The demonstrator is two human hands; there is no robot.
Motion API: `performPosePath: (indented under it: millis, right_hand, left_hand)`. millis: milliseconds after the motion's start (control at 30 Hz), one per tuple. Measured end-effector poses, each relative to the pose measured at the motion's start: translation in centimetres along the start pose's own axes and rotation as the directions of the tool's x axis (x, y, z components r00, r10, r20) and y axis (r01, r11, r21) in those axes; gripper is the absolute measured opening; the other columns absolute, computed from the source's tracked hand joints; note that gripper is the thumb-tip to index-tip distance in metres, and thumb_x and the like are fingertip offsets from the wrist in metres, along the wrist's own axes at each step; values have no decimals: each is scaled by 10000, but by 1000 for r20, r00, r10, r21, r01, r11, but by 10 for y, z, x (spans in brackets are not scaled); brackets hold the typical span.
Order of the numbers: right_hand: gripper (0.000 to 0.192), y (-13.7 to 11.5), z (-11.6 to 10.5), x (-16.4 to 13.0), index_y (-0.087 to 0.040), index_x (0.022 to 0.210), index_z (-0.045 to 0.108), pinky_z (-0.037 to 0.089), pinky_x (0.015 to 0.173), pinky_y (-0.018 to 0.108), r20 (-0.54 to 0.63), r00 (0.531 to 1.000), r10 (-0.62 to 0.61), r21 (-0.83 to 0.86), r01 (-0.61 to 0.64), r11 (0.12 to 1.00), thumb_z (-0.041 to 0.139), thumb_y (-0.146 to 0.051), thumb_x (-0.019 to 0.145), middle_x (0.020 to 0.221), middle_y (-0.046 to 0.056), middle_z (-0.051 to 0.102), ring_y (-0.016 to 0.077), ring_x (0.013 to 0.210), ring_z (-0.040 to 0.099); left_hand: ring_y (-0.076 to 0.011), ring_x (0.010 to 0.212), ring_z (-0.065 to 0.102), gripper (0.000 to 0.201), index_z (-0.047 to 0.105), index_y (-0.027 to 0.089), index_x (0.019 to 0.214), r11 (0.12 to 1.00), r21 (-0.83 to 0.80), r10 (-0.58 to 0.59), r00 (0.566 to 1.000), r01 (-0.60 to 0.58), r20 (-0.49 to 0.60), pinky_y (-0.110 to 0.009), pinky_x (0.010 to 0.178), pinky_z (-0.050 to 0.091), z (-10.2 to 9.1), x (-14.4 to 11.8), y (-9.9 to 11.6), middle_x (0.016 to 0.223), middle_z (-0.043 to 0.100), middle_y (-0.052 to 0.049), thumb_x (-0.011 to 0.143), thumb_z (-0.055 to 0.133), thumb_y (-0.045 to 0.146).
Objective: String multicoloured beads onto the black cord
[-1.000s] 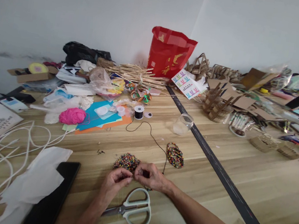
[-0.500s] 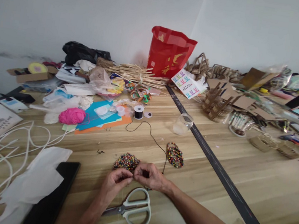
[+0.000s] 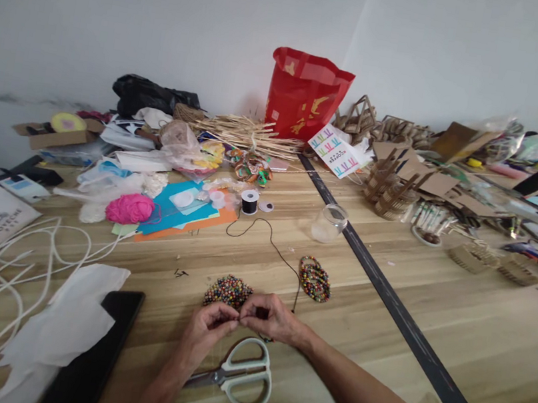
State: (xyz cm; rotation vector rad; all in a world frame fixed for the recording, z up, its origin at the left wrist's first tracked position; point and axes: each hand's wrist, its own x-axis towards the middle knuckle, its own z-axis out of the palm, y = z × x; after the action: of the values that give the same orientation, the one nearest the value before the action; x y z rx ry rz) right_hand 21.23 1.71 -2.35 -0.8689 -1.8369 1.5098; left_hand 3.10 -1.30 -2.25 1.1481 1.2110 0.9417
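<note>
My left hand (image 3: 206,330) and my right hand (image 3: 269,318) meet fingertip to fingertip just above the table. Both are closed in a pinch, and what lies between the fingertips is too small to make out. Touching or just behind the fingers is a heap of small multicoloured beads (image 3: 229,290). A black cord (image 3: 285,258) runs from a spool (image 3: 249,202) down to my right hand and passes out of sight there; a dark bit shows beneath that hand. Scissors with pale handles (image 3: 248,375) lie below the hands, blades partly hidden by my left wrist.
Beaded bracelets (image 3: 315,279) lie right of my hands. Beyond stands a clear jar (image 3: 329,224). A black tablet-like slab (image 3: 111,340) under white paper (image 3: 63,326) and a white cable (image 3: 10,271) lie left. Pink yarn (image 3: 130,208) and a red bag (image 3: 305,96) are farther back.
My right hand's fingers have shifted very slightly to the left. Otherwise the hands, beads, cord and scissors look the same.
</note>
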Motion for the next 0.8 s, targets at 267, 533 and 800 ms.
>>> performPosePath:
  millis: [267,533,800]
  right_hand:
    - [212,3,0,0,-105,769,638,340,514,187,-8,1000,16,18,-16,1000,634,-317,777,653,-6,544,80,568,441]
    - [216,8,1,1,-115,776,608,325,493,180,-19,1000,22,53,-21,998,666,-321,746,633,-25,515,68,541,414]
    - [314,6,1,1,-123,773,590,342,495,183,-20,999,34,77,-32,997,705,-409,714,635,-26,528,69,537,427]
  left_hand:
    - [-149,595,574,129,690,147,666,1000,-2,-23,1000,23,4,-237,580,447,0,0,0,634,674,-21,575,699,238]
    - [-136,537,546,200,702,141,696,999,-29,-39,999,39,4,-238,551,446,0,1,0,571,649,-10,586,713,308]
    - [-142,557,556,177,690,145,684,1000,-24,-11,1000,11,-8,-236,548,445,0,1,-3,590,652,-13,585,711,290]
